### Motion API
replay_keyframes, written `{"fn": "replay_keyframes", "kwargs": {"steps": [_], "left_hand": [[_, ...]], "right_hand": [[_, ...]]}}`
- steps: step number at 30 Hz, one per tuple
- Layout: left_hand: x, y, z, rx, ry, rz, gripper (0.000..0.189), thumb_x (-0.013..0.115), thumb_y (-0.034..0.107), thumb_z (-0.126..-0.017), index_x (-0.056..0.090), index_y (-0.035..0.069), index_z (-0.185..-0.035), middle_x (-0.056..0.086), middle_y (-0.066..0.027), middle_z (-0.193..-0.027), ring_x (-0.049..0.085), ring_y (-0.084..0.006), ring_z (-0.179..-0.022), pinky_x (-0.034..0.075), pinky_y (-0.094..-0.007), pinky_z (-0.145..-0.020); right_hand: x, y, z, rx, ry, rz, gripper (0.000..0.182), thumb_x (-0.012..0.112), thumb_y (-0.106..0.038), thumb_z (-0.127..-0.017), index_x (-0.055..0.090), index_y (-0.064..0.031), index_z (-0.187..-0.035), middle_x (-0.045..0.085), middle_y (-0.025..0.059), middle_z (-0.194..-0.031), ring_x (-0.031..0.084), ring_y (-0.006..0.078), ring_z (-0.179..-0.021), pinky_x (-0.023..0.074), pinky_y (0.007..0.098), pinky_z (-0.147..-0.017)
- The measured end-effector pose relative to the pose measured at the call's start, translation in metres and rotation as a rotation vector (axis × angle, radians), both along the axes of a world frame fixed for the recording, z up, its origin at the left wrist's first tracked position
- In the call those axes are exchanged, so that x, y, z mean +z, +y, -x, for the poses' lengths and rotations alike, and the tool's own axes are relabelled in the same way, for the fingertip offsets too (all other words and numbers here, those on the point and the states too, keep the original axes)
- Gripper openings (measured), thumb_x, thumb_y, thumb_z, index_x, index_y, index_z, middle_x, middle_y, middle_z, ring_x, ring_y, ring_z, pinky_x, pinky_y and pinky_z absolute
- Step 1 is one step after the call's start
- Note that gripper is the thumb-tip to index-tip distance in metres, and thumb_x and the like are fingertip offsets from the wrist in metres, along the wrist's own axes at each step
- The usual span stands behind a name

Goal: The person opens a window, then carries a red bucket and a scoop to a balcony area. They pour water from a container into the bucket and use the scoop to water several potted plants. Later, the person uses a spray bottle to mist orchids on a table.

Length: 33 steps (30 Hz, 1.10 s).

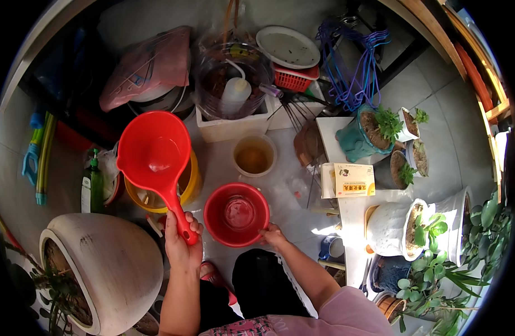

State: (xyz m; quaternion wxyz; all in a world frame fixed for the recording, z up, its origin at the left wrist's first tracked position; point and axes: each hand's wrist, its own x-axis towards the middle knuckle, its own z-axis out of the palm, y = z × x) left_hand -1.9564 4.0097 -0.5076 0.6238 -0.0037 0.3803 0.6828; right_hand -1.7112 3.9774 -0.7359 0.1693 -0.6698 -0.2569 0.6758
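A red plastic water ladle [156,147] is held by its handle in my left hand [184,239], its bowl above a yellow bucket [193,180]. My right hand [274,236] grips the rim of a small red plastic basin [236,214], which has a wet-looking bottom and stands right of the ladle's handle. Just beyond the basin, a translucent round tub [255,155] with brownish liquid sits on the floor. Part of the yellow bucket is hidden behind the ladle.
A large pale plant pot [114,269] lies at the left, near a green pump bottle [92,185]. At the right, a white bench [351,218] bears potted plants and a small carton [354,180]. Foam boxes [234,128] and purple and blue hangers [354,67] are at the back.
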Motion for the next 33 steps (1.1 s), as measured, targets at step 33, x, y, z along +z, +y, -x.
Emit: {"fn": "replay_keyframes", "kwargs": {"steps": [33], "left_hand": [[0.002, -0.037, 0.037, -0.009, 0.131, 0.018, 0.030, 0.042, 0.033, -0.099, 0.050, 0.006, -0.111, 0.054, -0.0049, -0.078, 0.047, -0.0126, -0.063, 0.038, -0.0252, -0.058]], "right_hand": [[-0.057, 0.191, -0.003, -0.614, 0.528, -0.211, 0.035, 0.047, -0.008, -0.081, 0.048, 0.0070, -0.113, 0.061, 0.0225, -0.107, 0.063, 0.0406, -0.095, 0.0579, 0.0425, -0.081]]}}
